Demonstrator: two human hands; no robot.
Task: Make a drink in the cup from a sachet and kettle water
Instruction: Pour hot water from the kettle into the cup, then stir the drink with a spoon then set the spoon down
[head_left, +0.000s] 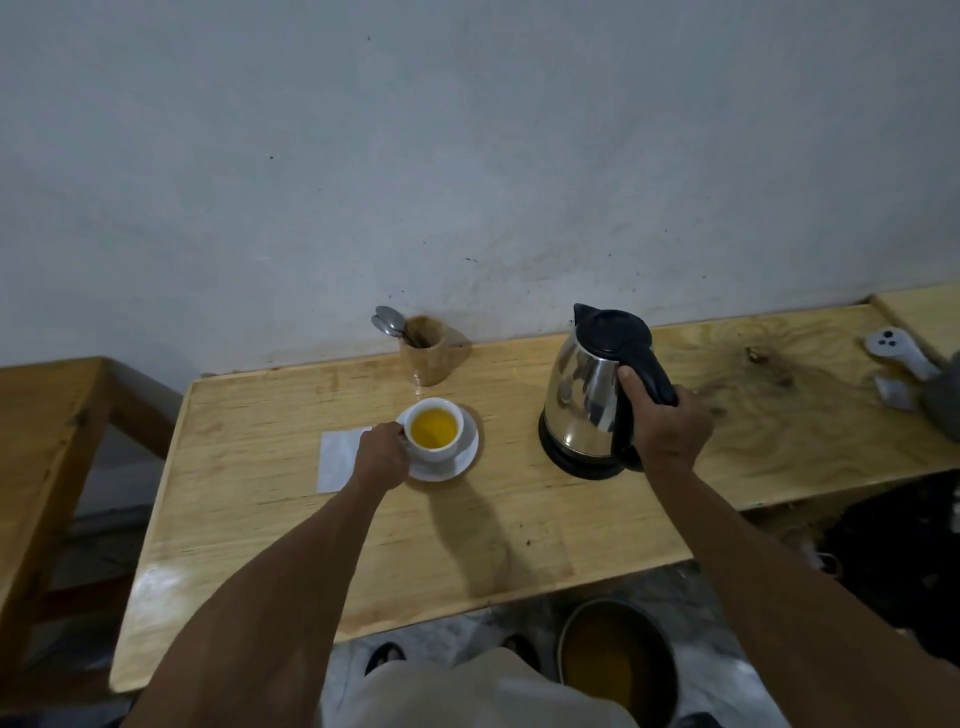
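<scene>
A white cup (434, 430) filled with yellow-orange liquid stands on a white saucer (464, 457) on the wooden table (363, 551). My left hand (381, 457) grips the cup at its left side, where the handle is hidden. A steel kettle (587, 395) with a black lid stands upright on its black base to the right of the cup. My right hand (670, 421) is closed around the kettle's black handle. A white paper sachet or napkin (337, 460) lies flat just left of the saucer, partly under my left hand.
A wooden holder (423, 351) with spoons (389, 319) stands by the wall behind the cup. A white controller (896, 353) and grey items lie at the table's far right. A wooden bench (47, 431) is at the left. A dark round bin (618, 654) sits on the floor below.
</scene>
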